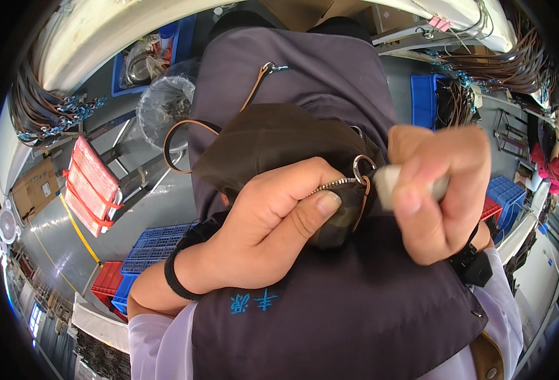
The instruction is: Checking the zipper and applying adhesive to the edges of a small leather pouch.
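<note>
A dark brown fabric pouch (279, 139) lies on my lap. My left hand (273, 221) is closed on it, thumb and fingers pinching the edge beside a metal-toothed zipper (336, 184). At the zipper's end stands a silver ring (363, 166) with a small tan-edged leather tab (363, 206). Just right of the ring, my right hand (444, 190), slightly blurred, grips a small pale block (388, 187) between thumb and fingers. Whether the block touches the pouch, I cannot tell. A thin tan strap (254, 88) with a metal clasp trails from the pouch across my apron (330, 69).
White work surfaces curve at the upper left and right, with bundles of brown straps (38, 107) hanging over them. A bin with a clear liner (165, 114) stands left, near a blue tub (121, 76). Blue crates (156, 247) sit lower left. Another person (549, 161) is far right.
</note>
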Motion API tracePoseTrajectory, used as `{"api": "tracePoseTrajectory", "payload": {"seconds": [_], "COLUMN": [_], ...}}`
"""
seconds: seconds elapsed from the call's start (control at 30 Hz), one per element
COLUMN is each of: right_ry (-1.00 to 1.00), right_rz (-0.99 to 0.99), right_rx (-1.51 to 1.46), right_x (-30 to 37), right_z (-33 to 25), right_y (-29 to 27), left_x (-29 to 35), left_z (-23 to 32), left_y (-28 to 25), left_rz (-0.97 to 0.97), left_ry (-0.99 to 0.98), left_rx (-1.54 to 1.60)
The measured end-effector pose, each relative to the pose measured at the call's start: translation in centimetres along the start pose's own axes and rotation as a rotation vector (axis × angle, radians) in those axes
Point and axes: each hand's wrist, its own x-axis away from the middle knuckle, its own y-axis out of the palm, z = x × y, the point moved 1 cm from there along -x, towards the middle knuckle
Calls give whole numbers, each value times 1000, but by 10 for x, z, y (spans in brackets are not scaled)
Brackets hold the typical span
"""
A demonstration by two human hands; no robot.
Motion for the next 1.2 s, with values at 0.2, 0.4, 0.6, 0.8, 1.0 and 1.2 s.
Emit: {"api": "tracePoseTrajectory", "payload": {"seconds": [0.2,0.4,0.6,0.8,1.0,1.2], "right_ry": [-172,-137,99,-257,-185,110], "right_rz": [-248,-89,92,-298,-118,-57], "right_rx": [432,90,-2,450,323,-25], "right_x": [-5,-12,-5,-5,-15,-3], "right_z": [-8,15,1,-5,12,2], "right_y": [8,21,5,2,12,1], "left_x": [-6,-6,-4,-9,-8,-8], "left_z": [-10,-12,-5,-10,-11,-8], "left_y": [-3,4,-3,-2,2,-3], "left_rz": [-57,-5,-43,-83,-58,-81], "left_ry": [175,195,69,105,85,-11], "left_rx": [-129,-122,-51,-60,-19,51]}}
